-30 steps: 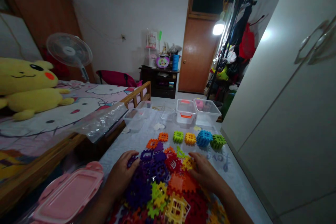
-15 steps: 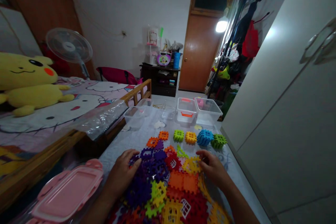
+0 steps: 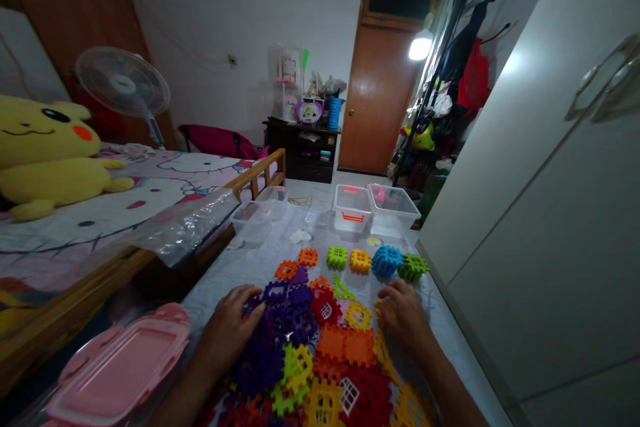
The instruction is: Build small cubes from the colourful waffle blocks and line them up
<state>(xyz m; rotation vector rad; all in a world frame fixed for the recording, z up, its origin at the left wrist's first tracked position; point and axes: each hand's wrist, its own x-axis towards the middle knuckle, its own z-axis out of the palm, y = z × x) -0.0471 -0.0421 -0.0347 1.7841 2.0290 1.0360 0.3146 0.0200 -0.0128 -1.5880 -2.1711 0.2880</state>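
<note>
- The deep-purple, notch-edged plastic tiles (image 3: 300, 320) lie heaped at the left of the pile on the pale cloth-covered table (image 3: 440, 347); a yellow, notch-edged plastic piece (image 3: 382, 347) runs along its right edge.
- They look light, stiff and fairly smooth; I would expect the thin window bars to be the weak part. A pinch on the solid toothed rim should suit best, though teeth may catch on neighbours.
- The left hand (image 3: 233, 321) rests at the purple side, palm inward, fingers bent and thumb reaching over the tiles; whether it grips one cannot be told.
- The right hand (image 3: 406, 312) is beside the yellow piece, fingers curled inward and tips partly hidden; contact seems likely, but a grasp cannot be confirmed.
- Both forearms slant in from below, either side of the pile.
- Beyond stand a blue toothed plastic stack (image 3: 387, 261) and clear plastic boxes (image 3: 395, 217).
</note>
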